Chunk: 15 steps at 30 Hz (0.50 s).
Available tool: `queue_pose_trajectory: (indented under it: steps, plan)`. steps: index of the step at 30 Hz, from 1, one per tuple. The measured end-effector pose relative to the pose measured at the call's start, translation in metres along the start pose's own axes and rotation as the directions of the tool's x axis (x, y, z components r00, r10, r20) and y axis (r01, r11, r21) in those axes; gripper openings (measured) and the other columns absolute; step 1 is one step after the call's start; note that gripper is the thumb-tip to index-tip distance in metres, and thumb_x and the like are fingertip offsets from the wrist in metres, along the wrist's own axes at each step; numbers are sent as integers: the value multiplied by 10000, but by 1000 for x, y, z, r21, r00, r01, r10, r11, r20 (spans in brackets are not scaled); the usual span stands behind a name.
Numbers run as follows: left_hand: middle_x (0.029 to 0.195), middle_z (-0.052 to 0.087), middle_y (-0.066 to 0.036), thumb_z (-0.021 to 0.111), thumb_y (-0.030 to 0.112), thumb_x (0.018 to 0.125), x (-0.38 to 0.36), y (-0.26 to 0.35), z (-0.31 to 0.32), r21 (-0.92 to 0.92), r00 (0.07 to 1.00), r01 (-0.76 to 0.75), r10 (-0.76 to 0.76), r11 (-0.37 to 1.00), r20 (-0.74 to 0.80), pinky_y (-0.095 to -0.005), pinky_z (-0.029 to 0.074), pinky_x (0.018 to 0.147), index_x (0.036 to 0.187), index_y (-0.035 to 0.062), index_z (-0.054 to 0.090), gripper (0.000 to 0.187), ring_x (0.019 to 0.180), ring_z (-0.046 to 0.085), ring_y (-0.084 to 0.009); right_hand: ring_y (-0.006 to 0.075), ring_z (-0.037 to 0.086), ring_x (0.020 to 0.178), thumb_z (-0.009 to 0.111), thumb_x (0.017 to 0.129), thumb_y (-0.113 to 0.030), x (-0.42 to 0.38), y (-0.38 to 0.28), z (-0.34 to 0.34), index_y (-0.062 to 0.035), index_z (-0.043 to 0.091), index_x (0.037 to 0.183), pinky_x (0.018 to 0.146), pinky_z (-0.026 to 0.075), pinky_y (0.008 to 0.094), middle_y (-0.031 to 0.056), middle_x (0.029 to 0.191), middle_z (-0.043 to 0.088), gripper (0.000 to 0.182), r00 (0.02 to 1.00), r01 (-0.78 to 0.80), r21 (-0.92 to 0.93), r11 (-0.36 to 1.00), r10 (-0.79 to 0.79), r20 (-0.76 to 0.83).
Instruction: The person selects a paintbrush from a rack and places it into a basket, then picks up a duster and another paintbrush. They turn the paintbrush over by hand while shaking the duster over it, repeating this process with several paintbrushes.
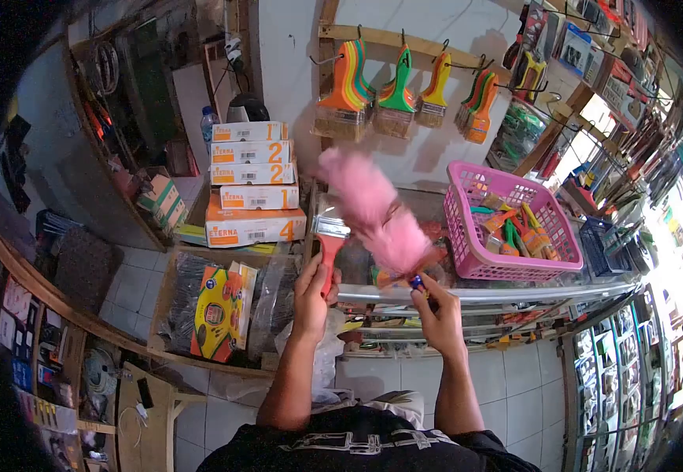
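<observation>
My left hand is closed around the red handle of a paintbrush, its bristles pointing up and away from me. In my right hand is the dark blue handle of a pink feather duster. The duster's fluffy head reaches up and to the left, slightly blurred, and its far end passes above the paintbrush. Beneath both lies the glass counter, partly covered by the duster.
Stacked white and orange boxes stand left of the counter. A pink basket of brushes sits at right. Several paintbrushes hang from a wooden rail on the wall. A yellow and red package lies at lower left.
</observation>
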<state>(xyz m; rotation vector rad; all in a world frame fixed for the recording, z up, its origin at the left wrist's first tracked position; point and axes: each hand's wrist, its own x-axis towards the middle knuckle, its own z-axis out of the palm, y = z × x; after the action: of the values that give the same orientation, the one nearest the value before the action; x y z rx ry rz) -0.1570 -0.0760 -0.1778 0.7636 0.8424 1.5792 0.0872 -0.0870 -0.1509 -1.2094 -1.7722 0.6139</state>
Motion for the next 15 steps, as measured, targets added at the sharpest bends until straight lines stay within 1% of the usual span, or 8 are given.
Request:
queue_pose_trajectory:
  steps: [1,2,5,6,9,10,14,15]
  plan:
    - [923,602,-1,510,287,1078,3,-10,-7,-19,1000,7,-7,1000,-30,-227,343,573,1380,69,567,377,644,448,-66,147,575,696,702,956,-147,0,2,2,22,630,1338,681,504,328,182,840,692,424,998,51,-12,999,-51,-28]
    - [920,597,0,509,288,1078,11,-28,-19,-39,998,10,-12,999,-59,-227,344,575,1380,67,566,378,644,449,-69,138,574,701,703,955,-151,-1,-2,-6,21,637,1333,682,502,322,190,854,694,420,987,-66,-43,997,71,142]
    - [907,586,6,504,274,1081,3,-6,-6,-52,1000,-15,15,999,-1,-227,347,581,1371,68,570,361,646,452,-74,136,588,713,707,952,-144,-5,3,2,24,649,1316,684,507,321,196,878,703,405,1000,1,7,1000,-1,21]
    - [901,583,8,502,266,1082,0,5,1,-52,998,-30,32,998,44,-227,348,583,1368,70,571,353,647,453,-75,141,602,724,708,951,-146,-6,0,9,18,658,1307,696,513,320,209,909,713,395,993,-84,72,994,89,-76]
    - [901,581,10,502,258,1086,6,-4,-5,-16,997,-52,52,999,48,-229,353,588,1371,67,567,349,654,457,-76,127,590,721,703,955,-144,-11,0,5,6,654,1322,687,504,307,188,909,722,399,995,-3,48,999,-2,98]
    - [900,580,9,506,257,1085,6,-4,-5,-13,998,-50,51,999,45,-227,349,580,1371,69,568,348,649,456,-73,123,609,764,703,956,-134,-9,5,4,-2,653,1334,715,511,298,171,925,735,403,976,173,13,985,-173,133]
    - [885,570,11,520,267,1083,-1,6,5,9,996,-64,63,998,57,-217,327,545,1362,86,577,338,626,445,-57,164,648,815,717,946,-132,-13,-2,10,9,663,1309,766,528,323,191,937,731,394,984,-134,198,971,155,-94]
    - [883,567,12,517,273,1085,2,-3,-1,-2,997,-49,49,999,58,-216,326,546,1364,83,574,342,626,439,-55,154,628,796,717,946,-133,-14,-2,8,13,662,1307,746,519,318,192,929,726,393,996,-74,151,986,82,-48]
